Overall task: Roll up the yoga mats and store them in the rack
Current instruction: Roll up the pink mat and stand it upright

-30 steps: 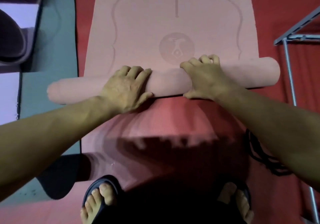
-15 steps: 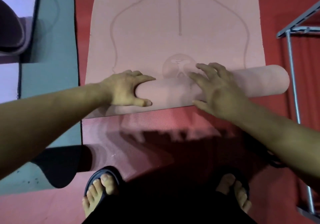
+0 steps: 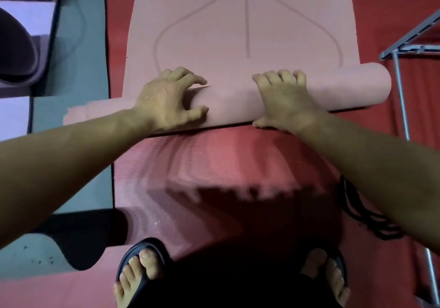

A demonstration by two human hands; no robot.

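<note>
Pink yoga mat [image 3: 238,33], smooth and matte with faint embossed curved lines and a straight centre line, lay flat on the floor ahead of the person, its near end wound into a thick cylinder, the roll [image 3: 233,102]. That roll ran across the view, slightly tilted, with its right end [image 3: 378,81] rounded and even and its left end [image 3: 76,114] stepped, an inner layer sticking out past the outer one. The left hand [image 3: 164,100] lay over the roll left of centre, fingers [image 3: 188,76] curled over the top and the thumb hooked on the near side, so that it gripped the roll. The right hand [image 3: 283,98] pressed on the roll right of centre, its fingers bent over the crest and lying close together, the thumb down at the near edge. Beneath the pink one lay a red mat [image 3: 214,164] with a fine ribbed texture, crossed by the person's shadow. A teal mat [image 3: 78,57] with a dark edge lay just beside it on the left. On the right stood a grey metal frame [image 3: 400,69] of thin tubing and flat bars; nothing could be seen stored in it. A black cord [image 3: 362,217] lay coiled on the red floor covering near the right forearm. Two feet in dark open sandals [image 3: 142,260] stood at the bottom edge.
</note>
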